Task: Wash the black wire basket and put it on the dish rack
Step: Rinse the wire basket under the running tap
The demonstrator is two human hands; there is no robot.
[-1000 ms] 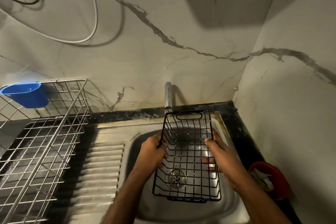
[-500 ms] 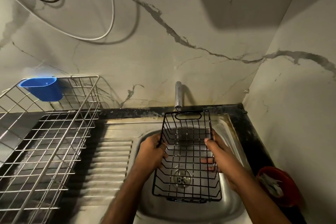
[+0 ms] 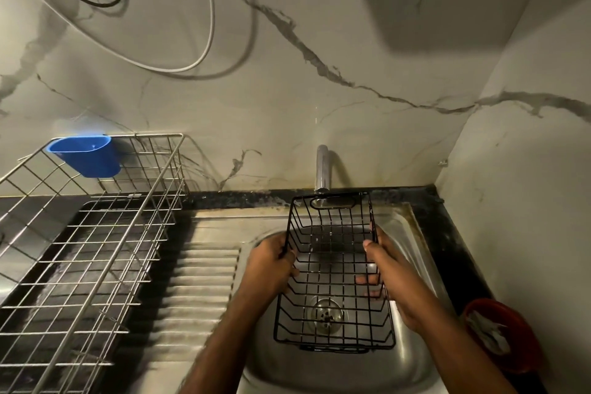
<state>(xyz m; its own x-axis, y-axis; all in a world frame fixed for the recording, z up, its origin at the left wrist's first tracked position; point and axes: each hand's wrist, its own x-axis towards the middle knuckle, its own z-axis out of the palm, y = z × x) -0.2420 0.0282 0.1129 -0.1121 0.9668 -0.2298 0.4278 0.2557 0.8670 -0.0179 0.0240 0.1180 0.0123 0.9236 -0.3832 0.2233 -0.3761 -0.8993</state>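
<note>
The black wire basket (image 3: 332, 272) is held over the steel sink (image 3: 412, 371), its far end just under the faucet (image 3: 322, 169). The left hand (image 3: 271, 269) and right hand (image 3: 391, 275) curl their fingers around its long side walls. Left of the sink, beyond the ribbed drainboard (image 3: 198, 291), stands the dish rack (image 3: 89, 253) with a blue cup (image 3: 85, 155) hooked on its back rim; right of the sink sits a red bowl (image 3: 502, 336).

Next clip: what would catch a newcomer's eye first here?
The black wire basket, gripped on its long sides by the left hand and right hand, over the steel sink below the tap. To the left stands the empty-looking dish rack with a blue cup hooked on its rim.
</note>
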